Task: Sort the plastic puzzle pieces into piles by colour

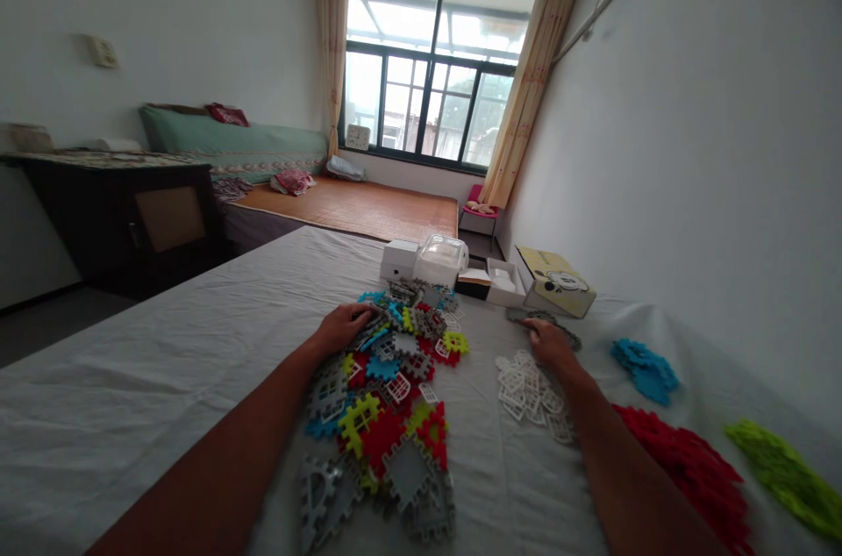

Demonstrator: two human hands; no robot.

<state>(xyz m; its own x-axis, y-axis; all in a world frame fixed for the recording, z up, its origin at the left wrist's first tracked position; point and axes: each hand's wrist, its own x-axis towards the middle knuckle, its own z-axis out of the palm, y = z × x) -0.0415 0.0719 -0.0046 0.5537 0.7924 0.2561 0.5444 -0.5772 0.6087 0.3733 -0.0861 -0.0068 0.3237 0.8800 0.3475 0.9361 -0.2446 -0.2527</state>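
A long mixed heap of interlocking plastic building tiles (381,442) in grey, red, blue and lime lies on the sheet before me. My left hand (343,328) is at the heap's far left edge, its fingers closed among grey and blue tiles; what they hold is hidden. To the right, my right hand (549,341) pinches a grey tile (517,316) at the edge of a small group of grey tiles (559,328). Just below that hand, white window-frame pieces (526,389) form a loose pile.
Blue tiles (645,370), red tiles (690,468) and lime tiles (786,473) lie in separate piles at right. Behind the heap stand a white box (398,260), a clear plastic container (442,258), an open white box (505,280) and a yellow box (556,280).
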